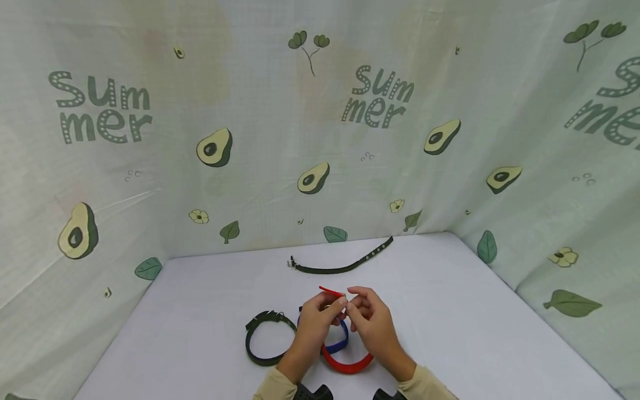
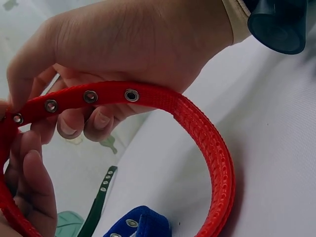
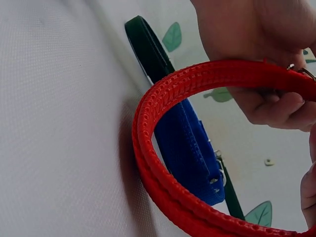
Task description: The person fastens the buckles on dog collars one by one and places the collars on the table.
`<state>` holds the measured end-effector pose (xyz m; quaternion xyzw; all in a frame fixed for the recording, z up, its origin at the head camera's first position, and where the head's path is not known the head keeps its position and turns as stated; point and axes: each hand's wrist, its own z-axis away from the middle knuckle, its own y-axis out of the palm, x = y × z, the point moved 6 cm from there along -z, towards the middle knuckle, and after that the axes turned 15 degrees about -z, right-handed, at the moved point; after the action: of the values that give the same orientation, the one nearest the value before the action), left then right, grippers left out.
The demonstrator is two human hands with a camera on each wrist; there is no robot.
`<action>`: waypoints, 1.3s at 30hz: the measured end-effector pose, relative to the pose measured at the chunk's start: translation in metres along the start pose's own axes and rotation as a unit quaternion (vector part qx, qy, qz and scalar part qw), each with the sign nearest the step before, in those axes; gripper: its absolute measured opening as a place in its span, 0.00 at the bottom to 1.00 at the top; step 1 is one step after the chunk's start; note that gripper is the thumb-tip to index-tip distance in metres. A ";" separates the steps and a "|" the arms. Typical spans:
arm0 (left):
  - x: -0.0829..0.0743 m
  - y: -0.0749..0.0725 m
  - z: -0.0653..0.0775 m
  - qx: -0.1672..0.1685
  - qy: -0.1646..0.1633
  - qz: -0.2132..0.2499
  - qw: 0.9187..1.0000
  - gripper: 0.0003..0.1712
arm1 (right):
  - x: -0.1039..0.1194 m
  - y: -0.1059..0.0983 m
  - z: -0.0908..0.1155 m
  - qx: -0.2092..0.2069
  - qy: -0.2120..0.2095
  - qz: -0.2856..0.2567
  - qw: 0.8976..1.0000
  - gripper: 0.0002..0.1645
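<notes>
A red collar [image 1: 348, 368] is bent into a loop between my two hands, its lower curve hanging toward me. With thumb and fingers, my left hand [image 1: 314, 320] pinches the eyelet strap [image 2: 71, 98], whose red tip pokes out past the fingers. My right hand [image 1: 374, 321] grips the other end, where a metal ring [image 3: 308, 74] shows beside the fingers. The fingertips of both hands meet at the join and partly hide the buckle area. Behind the red loop lies a blue collar [image 1: 342, 343] with metal eyelets, partly covered by the left hand.
Left of the hands, a dark green collar [image 1: 259, 360] lies closed in a ring on the white table [image 1: 200, 333]. Farther back, another dark collar [image 1: 325, 270] lies stretched out, buckle at left. A printed cloth [image 1: 260, 111] hangs behind and along the sides.
</notes>
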<state>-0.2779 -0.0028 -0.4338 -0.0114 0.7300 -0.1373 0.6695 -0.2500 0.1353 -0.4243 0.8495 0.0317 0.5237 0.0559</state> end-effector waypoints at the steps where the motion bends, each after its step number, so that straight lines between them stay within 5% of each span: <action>1: -0.001 0.000 0.000 0.004 0.002 -0.001 1.000 0.22 | 0.001 0.001 0.000 0.001 -0.002 -0.004 1.000 0.16; 9: -0.005 0.002 0.003 0.020 0.002 -0.003 1.000 0.24 | 0.000 0.001 0.002 0.009 0.006 -0.009 1.000 0.14; 20: -0.004 -0.001 0.001 0.001 0.022 0.039 0.999 0.23 | -0.002 -0.001 0.000 -0.046 0.030 0.020 0.998 0.08; 28: -0.010 -0.002 0.003 -0.012 0.043 0.061 0.997 0.22 | 0.029 0.007 0.000 -0.014 0.011 0.020 1.000 0.05; 39: -0.009 -0.001 0.005 -0.019 0.065 0.037 0.997 0.18 | 0.004 -0.003 -0.005 0.034 0.046 0.043 0.997 0.10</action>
<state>-0.2724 -0.0033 -0.4251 0.0122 0.7744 -0.0991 0.6248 -0.2531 0.1386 -0.4186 0.8264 0.0156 0.5628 0.0033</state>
